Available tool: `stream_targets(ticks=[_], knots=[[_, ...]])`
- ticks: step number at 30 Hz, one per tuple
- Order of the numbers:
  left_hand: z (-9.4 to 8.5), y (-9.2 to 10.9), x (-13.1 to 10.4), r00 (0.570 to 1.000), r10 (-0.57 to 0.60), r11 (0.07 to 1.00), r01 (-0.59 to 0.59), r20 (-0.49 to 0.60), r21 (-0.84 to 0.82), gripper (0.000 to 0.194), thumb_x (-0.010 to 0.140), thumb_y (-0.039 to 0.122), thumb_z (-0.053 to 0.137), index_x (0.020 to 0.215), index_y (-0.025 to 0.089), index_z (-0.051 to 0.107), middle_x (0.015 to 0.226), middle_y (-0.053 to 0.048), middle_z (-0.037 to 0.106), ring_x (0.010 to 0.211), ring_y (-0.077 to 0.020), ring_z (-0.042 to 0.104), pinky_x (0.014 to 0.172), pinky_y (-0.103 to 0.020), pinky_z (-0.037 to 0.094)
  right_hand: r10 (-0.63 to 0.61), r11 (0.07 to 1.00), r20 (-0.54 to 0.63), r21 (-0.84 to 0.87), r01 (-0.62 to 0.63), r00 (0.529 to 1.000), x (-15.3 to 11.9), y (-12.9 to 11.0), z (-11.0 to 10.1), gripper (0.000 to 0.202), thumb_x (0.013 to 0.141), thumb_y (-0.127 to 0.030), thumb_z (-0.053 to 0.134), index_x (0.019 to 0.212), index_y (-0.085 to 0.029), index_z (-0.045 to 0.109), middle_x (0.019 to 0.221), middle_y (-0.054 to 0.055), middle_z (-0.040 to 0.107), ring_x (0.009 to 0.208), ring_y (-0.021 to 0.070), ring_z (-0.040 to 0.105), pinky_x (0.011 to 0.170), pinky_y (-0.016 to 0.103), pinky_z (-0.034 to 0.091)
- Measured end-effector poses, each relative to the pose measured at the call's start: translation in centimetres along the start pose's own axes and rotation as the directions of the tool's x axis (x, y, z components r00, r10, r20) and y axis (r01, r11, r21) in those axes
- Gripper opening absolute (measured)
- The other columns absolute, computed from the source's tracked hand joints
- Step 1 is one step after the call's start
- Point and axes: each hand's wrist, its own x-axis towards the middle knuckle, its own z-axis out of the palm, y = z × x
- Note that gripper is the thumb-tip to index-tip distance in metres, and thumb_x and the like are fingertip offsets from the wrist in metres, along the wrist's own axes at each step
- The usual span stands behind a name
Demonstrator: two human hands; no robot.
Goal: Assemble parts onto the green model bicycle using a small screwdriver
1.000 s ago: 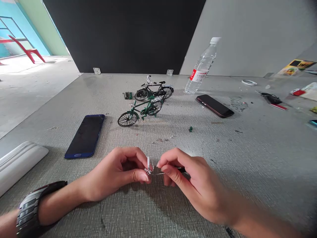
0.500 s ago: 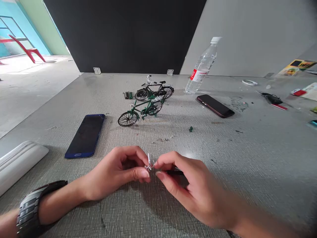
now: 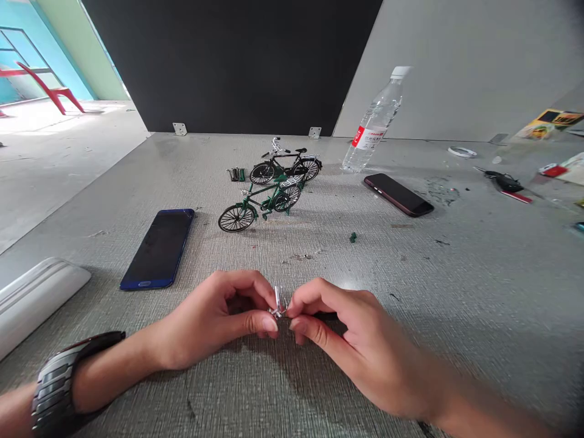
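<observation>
Toward 7 o'clock in the view, the left hand (image 3: pixel 214 322) pinches a small, shiny silver, branched piece (image 3: pixel 277 299) between thumb and index finger, with barely a gap. The piece sits at 6 o'clock, above the grey, textured desk (image 3: pixel 255 389), its straight stem pointing to 12. It looks light, stiff and rather slippery, with thin arms that might bend; a grip at the central joint seems safest. At 5 o'clock, the right hand (image 3: pixel 358 340) curls its fingers around a slim, dark, mostly hidden tool (image 3: pixel 328 316).
</observation>
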Motion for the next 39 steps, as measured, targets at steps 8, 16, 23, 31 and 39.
stream_targets(ticks=[8, 16, 23, 31, 39], knots=[[-0.02, 0.04, 0.06, 1.000, -0.002, 0.999, 0.002, 0.006, 0.038, 0.028, 0.085, 0.041, 0.078, 0.087, 0.016, 0.065, 0.079, -0.002, 0.070, 0.075, -0.0156, 0.063, 0.068, -0.027, 0.046, 0.060, 0.995, 0.027, 0.073, -0.062, 0.998, 0.18, -0.23, -0.06, 0.008, 0.103, -0.026, 0.054, 0.095, -0.024, 0.056, 0.078, -0.006, 0.068, 0.071, 0.0091, 0.064, 0.065, 0.022, 0.049], [-0.03, -0.06, 0.03, 1.000, -0.003, 0.999, 0.003, 0.006, 0.052, 0.019, 0.087, 0.033, 0.076, 0.090, 0.016, 0.067, 0.080, 0.000, 0.070, 0.075, -0.0142, 0.063, 0.068, -0.025, 0.046, 0.079, 0.994, 0.046, 0.069, -0.082, 0.996, 0.27, -0.16, -0.06, 0.009, 0.102, -0.026, 0.054, 0.094, -0.024, 0.055, 0.078, -0.005, 0.066, 0.071, 0.0095, 0.063, 0.066, 0.023, 0.049], [0.02, 0.07, -0.06, 1.000, 0.002, 0.995, -0.003, 0.007, 0.102, 0.018, 0.090, 0.033, 0.073, 0.092, 0.016, 0.068, 0.080, -0.001, 0.070, 0.074, -0.0141, 0.062, 0.067, -0.025, 0.045, 0.032, 0.999, 0.043, 0.029, -0.033, 0.999, 0.33, 0.22, 0.16, 0.008, 0.102, -0.025, 0.054, 0.094, -0.023, 0.053, 0.079, -0.004, 0.066, 0.069, 0.0107, 0.061, 0.063, 0.025, 0.049], [0.02, 0.05, -0.06, 0.999, 0.034, 0.992, -0.036, 0.012, 0.124, 0.015, 0.091, 0.031, 0.072, 0.093, 0.017, 0.068, 0.081, 0.000, 0.070, 0.075, -0.0136, 0.062, 0.068, -0.024, 0.045, 0.021, 0.999, 0.023, -0.045, -0.020, 1.000, 0.23, 0.24, 0.23, 0.006, 0.101, -0.026, 0.054, 0.096, -0.024, 0.054, 0.080, -0.005, 0.065, 0.068, 0.0106, 0.058, 0.061, 0.024, 0.046], [-0.02, 0.00, -0.01, 0.999, 0.033, 0.982, -0.036, 0.020, 0.184, 0.016, 0.091, 0.033, 0.071, 0.095, 0.017, 0.067, 0.080, 0.001, 0.068, 0.073, -0.0132, 0.058, 0.065, -0.024, 0.043, -0.035, 0.992, 0.002, -0.122, 0.035, 0.999, 0.28, 0.34, 0.25, 0.006, 0.100, -0.022, 0.054, 0.094, -0.024, 0.054, 0.082, -0.005, 0.062, 0.068, 0.0104, 0.054, 0.061, 0.024, 0.043]])
